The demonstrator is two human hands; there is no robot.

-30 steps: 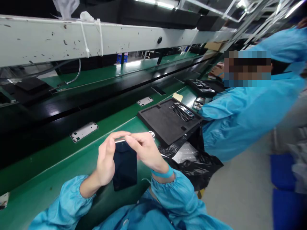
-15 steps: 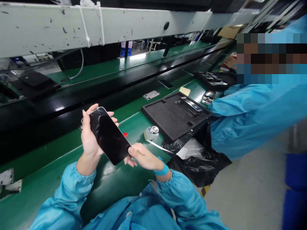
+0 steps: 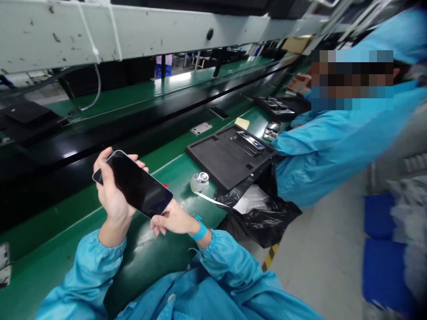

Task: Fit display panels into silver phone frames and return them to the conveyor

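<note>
Lying more sideways now, the phone [image 3: 136, 183] is clasped by left hand [image 3: 112, 200], grip of right hand [image 3: 178, 218] unclear.

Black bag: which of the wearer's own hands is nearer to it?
Right. The right hand is left of the bag in the picture, at the phone's nearer end; the left hand is farther left, holding the phone's other end.

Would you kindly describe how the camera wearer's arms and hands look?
The sleeves are loose and shiny blue, with gathered cuffs. Neither the left hand nor the right hand wears a glove, but the right has a bright blue band around its wrist.
</note>
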